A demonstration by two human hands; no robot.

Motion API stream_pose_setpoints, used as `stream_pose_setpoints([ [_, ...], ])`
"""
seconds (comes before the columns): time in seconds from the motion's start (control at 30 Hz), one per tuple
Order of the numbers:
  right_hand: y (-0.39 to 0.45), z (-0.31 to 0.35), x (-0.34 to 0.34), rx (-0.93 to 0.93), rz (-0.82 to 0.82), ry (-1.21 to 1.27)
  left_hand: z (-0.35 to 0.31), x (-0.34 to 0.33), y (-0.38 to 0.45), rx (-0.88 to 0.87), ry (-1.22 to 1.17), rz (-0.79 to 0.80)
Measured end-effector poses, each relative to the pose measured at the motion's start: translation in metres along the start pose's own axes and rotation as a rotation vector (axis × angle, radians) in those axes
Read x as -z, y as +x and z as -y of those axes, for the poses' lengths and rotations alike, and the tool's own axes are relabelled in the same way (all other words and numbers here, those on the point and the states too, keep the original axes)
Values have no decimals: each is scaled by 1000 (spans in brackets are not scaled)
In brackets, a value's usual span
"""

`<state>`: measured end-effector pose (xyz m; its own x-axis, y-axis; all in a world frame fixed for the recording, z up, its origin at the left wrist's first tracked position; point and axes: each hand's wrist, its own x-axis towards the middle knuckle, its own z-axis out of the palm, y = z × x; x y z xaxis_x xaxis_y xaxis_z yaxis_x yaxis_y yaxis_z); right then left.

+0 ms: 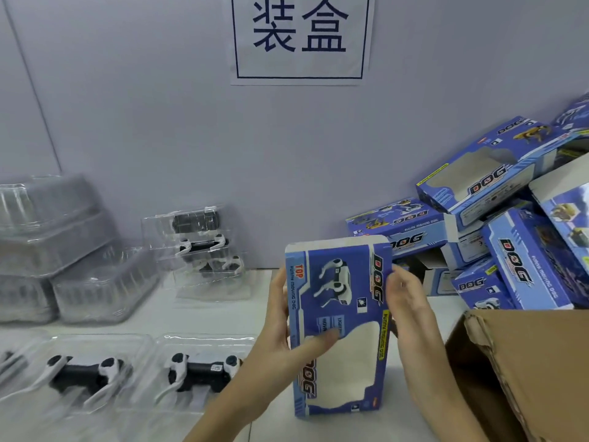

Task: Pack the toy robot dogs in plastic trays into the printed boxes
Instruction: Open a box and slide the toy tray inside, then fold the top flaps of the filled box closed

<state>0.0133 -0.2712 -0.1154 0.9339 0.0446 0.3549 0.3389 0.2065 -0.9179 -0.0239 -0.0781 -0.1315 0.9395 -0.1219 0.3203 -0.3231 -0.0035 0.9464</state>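
Standing printed box (339,327) btwn left hand (280,330); right hand (406,307)

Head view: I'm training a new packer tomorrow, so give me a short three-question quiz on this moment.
1. True or false: both hands hold the blue printed cardboard box.
2. The brown corrugated carton sits on which side of that box: A left, B right?
3. What lies in the clear plastic tray nearest the left hand?

Key: 1 true, the right hand on its other edge; 2 B; 3 a black-and-white toy robot dog.
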Motion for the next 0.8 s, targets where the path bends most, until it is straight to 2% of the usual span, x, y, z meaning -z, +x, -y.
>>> stream_pose_setpoints([
  [0.1,0,-5,0,23,-21,-44,-1,-4,-3,-45,72,-32],
  [0.2,0,-4,0,34,-44,-32,-9,-6,-4,-123,290,-108],
  [0.27,1,-3,1,39,-54,-17,-18,-4,-4,-188,425,-104],
  [0.4,1,-1,2,89,-151,-30,-30,18,-6,-156,551,80],
  [0.5,2,1,5,165,-288,-49,-38,48,-9,-5,677,151],
  [0.6,4,-1,11,220,-391,-85,-41,67,-13,171,907,306],
  [0.67,6,-3,12,245,-423,-93,-38,67,-14,281,1027,457],
  [0.73,6,-5,12,253,-431,-111,-31,59,-16,311,1138,589],
  [0.8,6,-7,12,247,-421,-129,-23,51,-17,291,1239,619],
])
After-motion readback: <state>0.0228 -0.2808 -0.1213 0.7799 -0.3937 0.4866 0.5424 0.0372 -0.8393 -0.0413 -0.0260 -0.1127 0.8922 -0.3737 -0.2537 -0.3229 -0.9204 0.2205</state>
